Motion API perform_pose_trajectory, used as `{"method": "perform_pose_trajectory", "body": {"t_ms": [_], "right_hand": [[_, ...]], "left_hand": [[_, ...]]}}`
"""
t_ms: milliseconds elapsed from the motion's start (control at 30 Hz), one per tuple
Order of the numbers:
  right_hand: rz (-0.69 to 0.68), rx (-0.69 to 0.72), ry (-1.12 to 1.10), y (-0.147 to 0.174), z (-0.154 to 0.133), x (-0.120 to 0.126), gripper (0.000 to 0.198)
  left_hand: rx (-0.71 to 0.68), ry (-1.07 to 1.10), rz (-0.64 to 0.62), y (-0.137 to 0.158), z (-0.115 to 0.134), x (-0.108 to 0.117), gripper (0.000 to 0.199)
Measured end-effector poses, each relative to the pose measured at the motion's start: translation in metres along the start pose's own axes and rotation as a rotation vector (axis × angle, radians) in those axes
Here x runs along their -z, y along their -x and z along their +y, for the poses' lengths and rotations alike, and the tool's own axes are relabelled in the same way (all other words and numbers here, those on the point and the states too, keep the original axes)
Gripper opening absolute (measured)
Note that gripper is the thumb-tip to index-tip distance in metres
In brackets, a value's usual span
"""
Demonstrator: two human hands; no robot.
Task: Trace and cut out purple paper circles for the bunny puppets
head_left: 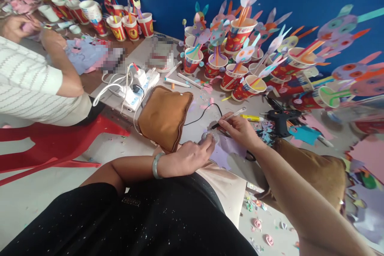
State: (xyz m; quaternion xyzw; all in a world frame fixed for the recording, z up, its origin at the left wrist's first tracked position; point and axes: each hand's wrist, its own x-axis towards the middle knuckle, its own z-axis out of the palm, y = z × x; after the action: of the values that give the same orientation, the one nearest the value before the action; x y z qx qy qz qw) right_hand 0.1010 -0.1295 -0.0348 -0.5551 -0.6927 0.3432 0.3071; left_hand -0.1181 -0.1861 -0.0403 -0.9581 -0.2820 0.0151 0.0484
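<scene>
While my left hand (187,158) held down a little clear disc (205,135) by some purple paper (222,158), my right hand (241,131) pinched a pen (237,112).

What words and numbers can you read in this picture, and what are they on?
None can be read for sure.
Red paper cups: printed marks, too small and blurred.
Black shirt: a small patch on the front, too blurred.
Pen in the right hand: no writing I can make out.
Pixelated patch near the power strip: anything there is hidden.
</scene>
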Motion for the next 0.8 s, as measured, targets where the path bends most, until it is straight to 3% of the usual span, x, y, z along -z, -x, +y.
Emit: {"method": "perform_pose_trajectory", "body": {"t_ms": [300, 500, 800], "right_hand": [[0.131, -0.02, -0.01, 0.02, 0.003, -0.004, 0.045], [0.204, 0.02, 0.113, 0.035, 0.005, -0.006, 0.043], [0.35, 0.048, 0.175, 0.065, 0.007, -0.019, 0.025]], "left_hand": [[-0.004, 0.049, -0.048, 0.0, -0.002, 0.0, 0.059], [0.001, 0.06, -0.098, -0.001, -0.003, 0.006, 0.057], [0.007, 0.026, -0.099, -0.001, -0.001, 0.005, 0.06]]}}
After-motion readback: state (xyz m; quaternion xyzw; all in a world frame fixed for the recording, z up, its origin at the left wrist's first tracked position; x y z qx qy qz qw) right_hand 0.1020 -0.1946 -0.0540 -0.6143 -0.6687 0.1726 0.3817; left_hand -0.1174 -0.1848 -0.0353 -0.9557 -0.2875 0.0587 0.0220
